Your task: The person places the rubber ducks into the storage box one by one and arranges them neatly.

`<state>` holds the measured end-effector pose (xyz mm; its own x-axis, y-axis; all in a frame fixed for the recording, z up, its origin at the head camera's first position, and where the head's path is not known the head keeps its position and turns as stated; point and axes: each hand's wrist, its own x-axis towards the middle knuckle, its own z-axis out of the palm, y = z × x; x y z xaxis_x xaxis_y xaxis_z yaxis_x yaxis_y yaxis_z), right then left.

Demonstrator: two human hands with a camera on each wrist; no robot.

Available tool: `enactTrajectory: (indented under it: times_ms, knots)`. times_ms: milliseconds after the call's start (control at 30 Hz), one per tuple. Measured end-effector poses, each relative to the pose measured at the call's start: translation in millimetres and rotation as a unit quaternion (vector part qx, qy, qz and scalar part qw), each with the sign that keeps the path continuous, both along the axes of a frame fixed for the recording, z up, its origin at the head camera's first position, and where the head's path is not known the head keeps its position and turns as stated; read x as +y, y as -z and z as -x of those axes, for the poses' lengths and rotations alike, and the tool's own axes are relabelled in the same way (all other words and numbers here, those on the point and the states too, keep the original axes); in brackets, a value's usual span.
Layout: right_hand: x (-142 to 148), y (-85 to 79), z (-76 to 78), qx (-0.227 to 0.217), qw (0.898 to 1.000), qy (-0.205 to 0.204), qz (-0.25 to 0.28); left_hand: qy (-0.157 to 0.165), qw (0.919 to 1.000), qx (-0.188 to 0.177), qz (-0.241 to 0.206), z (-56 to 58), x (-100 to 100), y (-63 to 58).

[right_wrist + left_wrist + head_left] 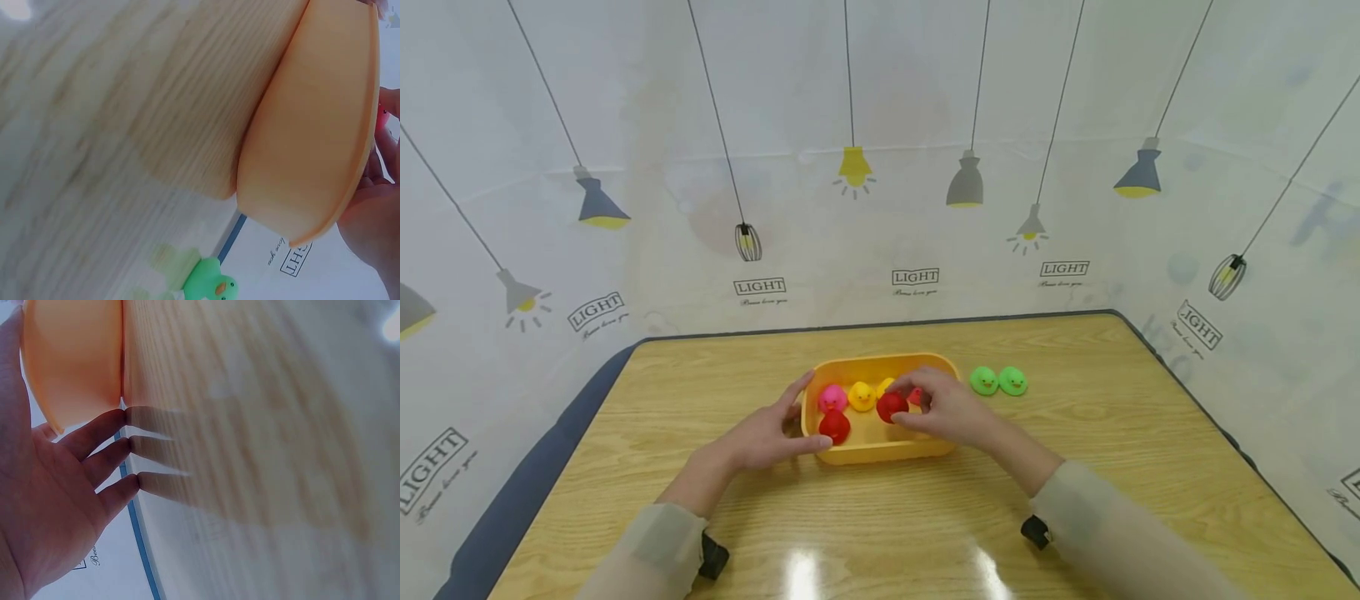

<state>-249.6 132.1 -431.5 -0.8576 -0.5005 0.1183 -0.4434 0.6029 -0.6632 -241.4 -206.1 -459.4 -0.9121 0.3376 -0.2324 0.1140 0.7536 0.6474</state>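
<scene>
An orange-yellow plastic bin (pixel 880 453) sits on the wooden table with small rubber ducks inside. My left hand (pixel 771 429) is spread along the bin's left end, thumb over the front corner and index finger at the rim; its other fingertips (pixel 128 445) meet the tabletop. Between thumb and fingers, my right hand (pixel 951 407) pinches a red rubber duck (pixel 892 407) over the bin's right half. Inside at the left are a pink duck (pixel 832 398), a yellow duck (pixel 862 396) and a red duck (pixel 834 427). Another yellow duck (pixel 886 386) and a reddish duck (pixel 915 397) are partly hidden by the right hand.
Two green ducks (pixel 998 381) stand side by side on the table (pixel 1075 433), right of the bin. A white wall covering (pixel 880 217) printed with lamps borders the table's back and sides.
</scene>
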Motion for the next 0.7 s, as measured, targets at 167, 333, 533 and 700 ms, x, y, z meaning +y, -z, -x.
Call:
enactTrajectory:
  times_ms: [167, 333, 533, 700]
  knots:
    - [-13, 2.9, 0.7, -0.012, 1.0, -0.007, 0.001, 0.006, 1.0, 0.006, 0.002, 0.5, 0, 0.1]
    - [-23, 5.4, 0.4, -0.016, 1.0, -0.002, 0.0, 0.002, 1.0, 0.006, 0.001, 0.2, 0, 1.0]
    - [-34, 6.9, -0.4, -0.012, 1.0, 0.0, -0.006, 0.003, 1.0, 0.005, 0.002, -0.5, 1, 0.5]
    - [-39, 8.3, -0.2, -0.039, 0.999, -0.003, 0.008, 0.001, 1.0, 0.004, 0.0, -0.1, 1, -0.6]
